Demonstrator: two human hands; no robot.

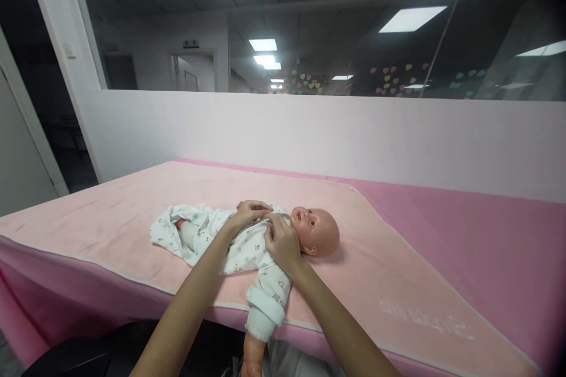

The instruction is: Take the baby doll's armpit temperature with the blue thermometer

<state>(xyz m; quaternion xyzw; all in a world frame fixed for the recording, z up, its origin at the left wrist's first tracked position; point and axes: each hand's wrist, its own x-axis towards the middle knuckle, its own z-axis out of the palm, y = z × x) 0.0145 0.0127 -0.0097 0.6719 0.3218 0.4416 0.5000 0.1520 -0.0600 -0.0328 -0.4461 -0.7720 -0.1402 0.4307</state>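
A baby doll [321, 232] lies on its back with its bald head to the right, dressed in a white patterned baby gown [247, 250]. My left hand [250, 214] rests on the chest of the gown, its fingers pinched on the cloth near the neckline. Close beside it, my right hand [283, 242] has curled fingers gripping the gown's collar, just below the doll's chin. The fingertips nearly meet, and what lies between them is partly hidden. One sleeved doll arm [265, 300] hangs over the near table edge.
A pale pink blanket [380, 283] covers much of the table over a darker pink cloth [442, 218]. Behind stands a low white wall [309, 135] with a window above it. A dark doorway [57, 100] is at the left.
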